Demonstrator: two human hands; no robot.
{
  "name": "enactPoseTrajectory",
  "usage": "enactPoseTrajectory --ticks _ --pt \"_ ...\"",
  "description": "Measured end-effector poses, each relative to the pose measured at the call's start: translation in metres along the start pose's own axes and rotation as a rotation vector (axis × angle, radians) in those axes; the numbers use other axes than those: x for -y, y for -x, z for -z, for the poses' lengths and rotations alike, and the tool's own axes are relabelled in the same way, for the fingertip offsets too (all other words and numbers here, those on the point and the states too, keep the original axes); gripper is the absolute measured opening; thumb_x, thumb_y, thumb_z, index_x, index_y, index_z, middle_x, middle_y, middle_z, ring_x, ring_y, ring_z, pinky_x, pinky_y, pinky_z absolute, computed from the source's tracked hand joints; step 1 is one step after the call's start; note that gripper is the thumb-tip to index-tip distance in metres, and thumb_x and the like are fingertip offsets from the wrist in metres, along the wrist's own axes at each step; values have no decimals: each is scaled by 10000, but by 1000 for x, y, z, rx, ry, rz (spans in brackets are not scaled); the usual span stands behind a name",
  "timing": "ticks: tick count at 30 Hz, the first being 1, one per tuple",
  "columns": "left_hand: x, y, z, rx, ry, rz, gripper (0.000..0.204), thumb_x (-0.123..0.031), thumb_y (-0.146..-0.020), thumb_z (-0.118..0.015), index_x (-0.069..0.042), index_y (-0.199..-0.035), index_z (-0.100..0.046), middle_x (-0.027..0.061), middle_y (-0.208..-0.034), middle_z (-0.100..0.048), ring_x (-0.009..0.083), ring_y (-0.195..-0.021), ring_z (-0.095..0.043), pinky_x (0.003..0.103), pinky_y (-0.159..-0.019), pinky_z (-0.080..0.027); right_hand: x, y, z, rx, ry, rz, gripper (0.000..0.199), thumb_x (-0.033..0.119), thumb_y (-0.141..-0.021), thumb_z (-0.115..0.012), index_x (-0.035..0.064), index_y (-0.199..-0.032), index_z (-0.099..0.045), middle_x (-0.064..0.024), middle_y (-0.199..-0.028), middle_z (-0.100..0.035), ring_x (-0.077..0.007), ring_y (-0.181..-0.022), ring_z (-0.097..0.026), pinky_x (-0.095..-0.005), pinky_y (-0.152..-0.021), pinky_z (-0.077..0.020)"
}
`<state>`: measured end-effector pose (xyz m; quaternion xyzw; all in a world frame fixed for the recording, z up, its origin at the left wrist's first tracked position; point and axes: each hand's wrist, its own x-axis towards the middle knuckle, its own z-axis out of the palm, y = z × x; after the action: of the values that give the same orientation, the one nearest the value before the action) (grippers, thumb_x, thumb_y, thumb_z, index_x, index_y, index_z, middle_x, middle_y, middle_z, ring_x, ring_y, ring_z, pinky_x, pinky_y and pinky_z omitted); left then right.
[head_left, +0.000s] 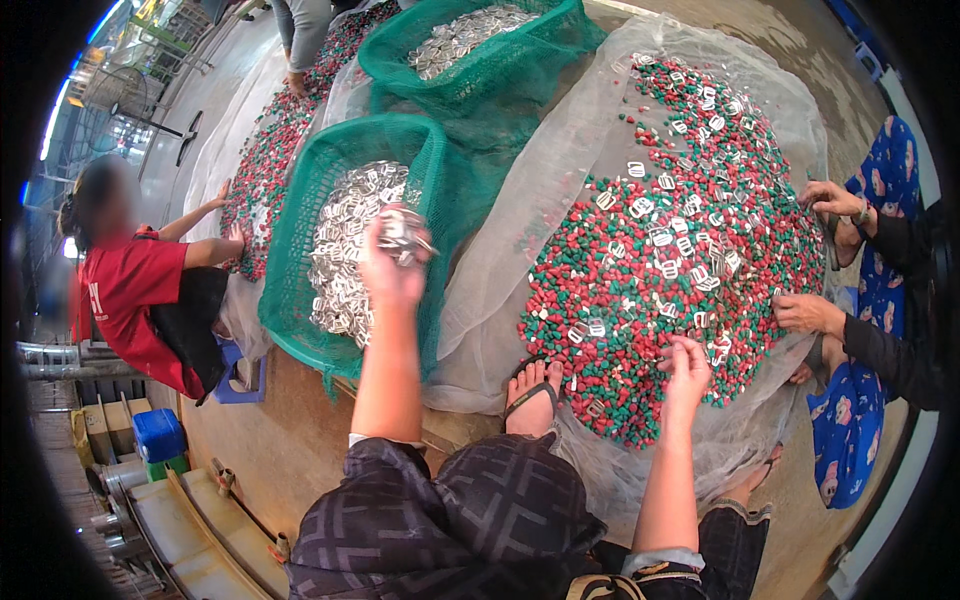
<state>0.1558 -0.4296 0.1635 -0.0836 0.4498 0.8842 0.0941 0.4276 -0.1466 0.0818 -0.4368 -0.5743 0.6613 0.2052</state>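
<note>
My left hand (392,262) is closed round a bunch of silver metal slide buckles (405,238), some blurred by motion. It is above a green mesh-lined basket (283,250) that contains a heap of similar buckles (345,270). Over the near edge of a spread of small red, green and white pebble-like pieces (615,300), my right hand (686,375) has its fingertips drawn together; whatever they may hold is too small to make out. Loose buckles (661,237) are scattered across the pieces, which lie on a pale mesh sheet (505,260).
Another green basket of buckles (375,55) stands beyond. On the right, a co-worker's two hands (810,314) reach to the pieces. A person in red (135,290) works at a second spread (262,200) on the left. My sandalled foot (533,397) is beside the near edge.
</note>
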Motion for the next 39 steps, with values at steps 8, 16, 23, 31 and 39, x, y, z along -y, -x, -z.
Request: enactPoseTrajectory --ticks 8,16,23,31,39 --pt "-20 -9 7 -264 -1388 -934 560 -177 -809 -632 46 -1261 -390 220 -1260 -432 334 -1182 -406 397 -1012 -294 7 14 -8 462 787 -2 151 215 -719 -679 105 -822 -683 -59 -598 -615 -134 -565 -598 -286 -552 -460" --pt "127 66 -40 761 -1377 -109 246 -115 -704 -694 -60 -933 -624 117 -845 -602 263 -784 -603 357 -700 -481 -17 52 -17 862 1325 170 346 227 -727 -663 195 -1061 -580 -111 -832 -642 -293 -778 -627 -419 -679 -504" --pt "181 85 -36 937 -1542 -254 322 -131 -670 -721 -118 -980 -633 93 -853 -538 284 -808 -569 382 -723 -474 -60 65 2 716 1238 439 196 194 -778 -584 163 -967 -543 -86 -831 -608 -281 -698 -629 -411 -592 -502" --pt "181 51 -16 773 -1128 222 155 10 -752 -629 -17 -905 -640 60 -879 -639 110 -734 -613 256 -625 -503 -50 51 -2 336 637 149 111 71 -711 -611 99 -771 -522 -44 -618 -540 -176 -574 -576 -323 -510 -466" --pt "165 78 -54 730 -625 647 121 25 -794 -603 16 -914 -613 91 -866 -633 155 -767 -631 285 -693 -529 -18 28 -3 311 -568 -558 164 208 -823 -506 64 -900 -524 -118 -887 -611 -275 -801 -626 -403 -659 -544"
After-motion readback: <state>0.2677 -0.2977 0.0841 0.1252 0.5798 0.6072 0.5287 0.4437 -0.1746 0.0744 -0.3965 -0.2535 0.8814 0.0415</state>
